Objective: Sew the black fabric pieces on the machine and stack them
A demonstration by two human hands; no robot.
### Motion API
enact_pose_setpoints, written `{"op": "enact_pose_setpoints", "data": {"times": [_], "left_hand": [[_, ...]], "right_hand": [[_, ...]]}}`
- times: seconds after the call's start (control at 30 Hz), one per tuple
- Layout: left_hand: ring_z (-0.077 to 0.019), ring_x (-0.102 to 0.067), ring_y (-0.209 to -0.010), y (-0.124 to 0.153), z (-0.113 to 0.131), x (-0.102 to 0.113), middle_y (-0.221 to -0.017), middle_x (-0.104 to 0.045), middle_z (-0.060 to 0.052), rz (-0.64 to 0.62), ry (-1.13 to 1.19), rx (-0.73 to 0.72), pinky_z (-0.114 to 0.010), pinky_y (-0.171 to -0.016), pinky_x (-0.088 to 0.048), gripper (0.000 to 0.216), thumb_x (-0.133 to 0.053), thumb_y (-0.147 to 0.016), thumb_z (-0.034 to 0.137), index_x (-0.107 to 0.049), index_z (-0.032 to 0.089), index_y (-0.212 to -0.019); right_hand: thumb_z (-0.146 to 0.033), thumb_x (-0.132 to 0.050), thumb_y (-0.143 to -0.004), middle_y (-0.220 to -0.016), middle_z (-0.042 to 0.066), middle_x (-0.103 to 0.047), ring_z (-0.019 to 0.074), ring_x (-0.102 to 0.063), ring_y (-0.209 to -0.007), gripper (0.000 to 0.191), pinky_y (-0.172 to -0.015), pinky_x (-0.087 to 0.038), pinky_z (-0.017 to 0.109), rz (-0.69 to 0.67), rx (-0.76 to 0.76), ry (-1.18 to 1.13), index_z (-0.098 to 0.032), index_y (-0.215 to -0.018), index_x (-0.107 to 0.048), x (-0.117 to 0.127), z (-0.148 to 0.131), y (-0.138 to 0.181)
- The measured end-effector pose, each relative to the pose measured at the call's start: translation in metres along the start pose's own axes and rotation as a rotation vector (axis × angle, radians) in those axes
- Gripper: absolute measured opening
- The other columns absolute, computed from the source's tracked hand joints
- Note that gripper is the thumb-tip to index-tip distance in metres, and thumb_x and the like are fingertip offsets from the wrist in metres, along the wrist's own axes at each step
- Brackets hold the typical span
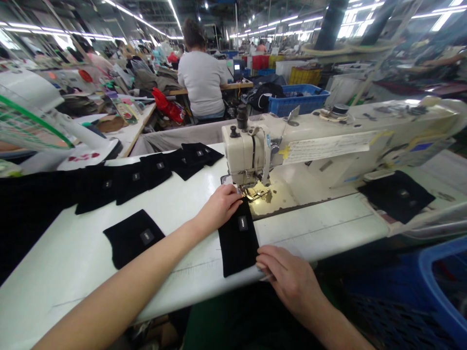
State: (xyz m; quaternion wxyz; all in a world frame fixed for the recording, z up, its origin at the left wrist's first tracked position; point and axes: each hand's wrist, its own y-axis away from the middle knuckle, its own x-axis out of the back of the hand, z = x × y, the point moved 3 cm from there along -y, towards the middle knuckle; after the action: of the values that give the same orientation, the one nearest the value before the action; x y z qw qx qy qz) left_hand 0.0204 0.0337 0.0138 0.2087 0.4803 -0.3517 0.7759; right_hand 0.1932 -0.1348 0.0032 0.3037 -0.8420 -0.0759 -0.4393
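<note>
- Basically, left hand [224,203] pinches the black fabric piece [238,248] at the sewing machine [239,153]
- right hand [290,273] pinching its near corner
- blue basket [292,107] out back holds dark stuff, maybe cloth

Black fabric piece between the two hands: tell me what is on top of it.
On the black fabric piece sit a small dark label with pale lettering and the left grip, at its far end. Cloth beneath that grip is covered from view.

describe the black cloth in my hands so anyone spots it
Find the sewing machine, then its needle end. Below, a black cloth with a small label lies on the table. Unlike neighbouring pieces, it has the left hand and right hand at its edges.
</note>
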Motion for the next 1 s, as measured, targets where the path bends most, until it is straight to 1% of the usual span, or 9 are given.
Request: {"op": "enact_pose_setpoints", "data": {"times": [0.4, 0.5, 0.63, 0.67, 0.73, 0.8, 0.87, 0.93, 1.0], "left_hand": [[-0.0247, -0.057, -0.094, -0.004, -0.005, 0.003, -0.1, -0.06, -0.012, -0.026, -0.092, -0.026, -0.042, -0.088, -0.053, 0.023, -0.05, -0.098, 0.019, -0.07, 0.013, -0.108], [-0.0265, -0.057, -0.099, 0.006, 0.014, 0.012, -0.108, -0.061, -0.015, -0.066, -0.15, -0.027, -0.044, -0.089, -0.055, 0.026, -0.048, -0.097, 0.016, -0.069, 0.012, -0.112], [-0.0246, -0.062, -0.1, 0.044, 0.07, 0.02, -0.109, -0.065, -0.012, -0.134, -0.054, -0.136, -0.04, -0.085, -0.059, 0.023, -0.047, -0.099, 0.02, -0.07, 0.016, -0.1], [-0.0239, -0.063, -0.101, 0.056, 0.083, 0.019, -0.109, -0.066, -0.012, -0.175, -0.012, -0.175, -0.038, -0.085, -0.06, 0.023, -0.048, -0.099, 0.021, -0.07, 0.016, -0.102], [-0.0271, -0.063, -0.112, 0.077, 0.102, 0.015, -0.117, -0.067, -0.014, -0.162, -0.038, -0.217, -0.041, -0.091, -0.06, 0.026, -0.048, -0.098, 0.019, -0.067, 0.013, -0.115], [-0.0298, -0.06, -0.121, 0.089, 0.109, 0.009, -0.124, -0.066, -0.016, -0.123, -0.093, -0.25, -0.044, -0.097, -0.059, 0.031, -0.047, -0.098, 0.017, -0.062, 0.01, -0.124], [-0.0305, -0.06, -0.122, 0.094, 0.108, 0.004, -0.124, -0.067, -0.015, -0.093, -0.136, -0.275, -0.044, -0.099, -0.059, 0.031, -0.048, -0.098, 0.017, -0.062, 0.008, -0.124], [-0.0303, -0.063, -0.118, 0.092, 0.105, 0.001, -0.12, -0.069, -0.014, -0.067, -0.172, -0.284, -0.043, -0.097, -0.06, 0.029, -0.048, -0.099, 0.02, -0.064, 0.009, -0.121], [-0.03, -0.064, -0.115, 0.089, 0.103, 0.002, -0.117, -0.07, -0.013, -0.051, -0.202, -0.296, -0.042, -0.093, -0.062, 0.028, -0.049, -0.101, 0.023, -0.065, 0.009, -0.119]], "right_hand": [[-0.011, -0.041, -0.099, -0.106, 0.01, -0.072, 0.02, -0.069, -0.089, 0.027, -0.075, -0.056, 0.029, -0.02, -0.022, 0.049, -0.017, -0.1, -0.067, -0.001, 0.003, -0.009], [-0.01, -0.044, -0.097, -0.112, 0.01, -0.072, 0.021, -0.069, -0.093, 0.027, -0.08, -0.058, 0.032, -0.034, -0.006, 0.063, -0.017, -0.109, -0.068, 0.001, 0.003, -0.006], [-0.004, -0.042, -0.089, -0.126, 0.014, -0.069, 0.0243, -0.07, -0.097, 0.042, -0.081, -0.061, 0.037, -0.069, 0.038, 0.109, -0.011, -0.124, -0.064, 0.004, 0.003, 0.005], [-0.003, -0.041, -0.086, -0.128, 0.014, -0.068, 0.0248, -0.071, -0.097, 0.047, -0.079, -0.062, 0.038, -0.075, 0.045, 0.12, -0.01, -0.127, -0.063, 0.004, 0.003, 0.008], [-0.001, -0.039, -0.081, -0.132, 0.014, -0.066, 0.0249, -0.072, -0.096, 0.055, -0.077, -0.063, 0.037, -0.076, 0.049, 0.136, -0.008, -0.131, -0.061, 0.003, 0.003, 0.013], [0.0, -0.038, -0.077, -0.134, 0.013, -0.065, 0.0246, -0.073, -0.095, 0.059, -0.076, -0.063, 0.037, -0.077, 0.044, 0.142, -0.007, -0.131, -0.061, 0.0, 0.002, 0.015], [0.0, -0.038, -0.077, -0.134, 0.013, -0.065, 0.0239, -0.073, -0.093, 0.059, -0.074, -0.063, 0.036, -0.077, 0.035, 0.134, -0.008, -0.131, -0.061, -0.002, 0.0, 0.015], [-0.001, -0.037, -0.083, -0.134, 0.012, -0.065, 0.0225, -0.074, -0.095, 0.054, -0.073, -0.063, 0.033, -0.046, 0.02, 0.114, -0.011, -0.131, -0.06, 0.001, 0.001, 0.015], [-0.007, -0.04, -0.093, -0.13, 0.011, -0.067, 0.0211, -0.072, -0.1, 0.044, -0.075, -0.062, 0.03, 0.038, -0.027, 0.108, -0.014, -0.133, -0.056, 0.014, 0.006, 0.019]]}}
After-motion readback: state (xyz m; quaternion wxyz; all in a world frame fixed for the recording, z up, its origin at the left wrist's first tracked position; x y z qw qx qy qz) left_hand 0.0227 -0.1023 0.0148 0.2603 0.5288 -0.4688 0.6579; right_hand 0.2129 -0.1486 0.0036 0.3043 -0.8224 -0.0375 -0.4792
